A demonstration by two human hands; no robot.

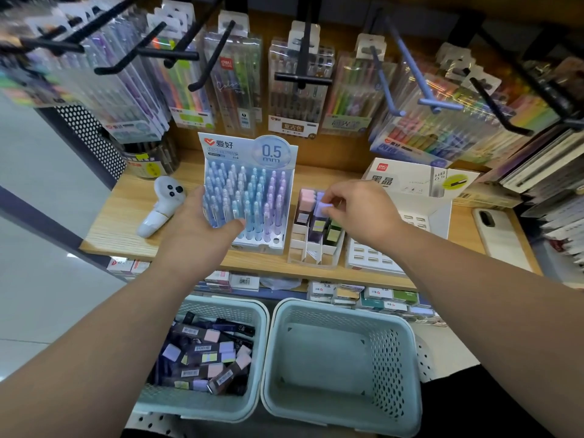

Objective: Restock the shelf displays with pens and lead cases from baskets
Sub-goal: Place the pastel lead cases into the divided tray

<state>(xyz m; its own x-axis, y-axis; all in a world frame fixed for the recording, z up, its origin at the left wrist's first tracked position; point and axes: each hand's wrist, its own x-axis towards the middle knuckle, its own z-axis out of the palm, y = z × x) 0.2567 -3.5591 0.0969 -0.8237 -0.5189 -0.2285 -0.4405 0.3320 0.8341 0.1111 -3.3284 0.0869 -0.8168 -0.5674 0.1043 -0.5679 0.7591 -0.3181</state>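
Worked at a wooden shelf [126, 222], under rows of hanging pen packs [300, 90]. Had two pale green baskets near and below: a left basket [202, 403] heaped with dark lead cases, and a right basket [341, 368] just beside it. Judged the step in hand to be the filling of the lead case display [313, 248], a small white divided box standing on the shelf just right of the pen display [249, 197], itself seemingly full. Gripped the pen display with the left hand [196, 229], fingers round its left edge and thumb across the front. Pinched a purple-capped lead case [322, 207] in the fingertips of the right hand [360, 210], right over the middle slot of the divided box, among cases already stood there. Called next for lowering that case straight into its slot without tipping the neighbours, then reaching down to the left basket for another. Read "0.5 mm" and "爱好" on the pen display's header; "deli", "黑晶" and "HB 0.5" on a white box [423, 181] farther right; "复古色" on one hanging pack.
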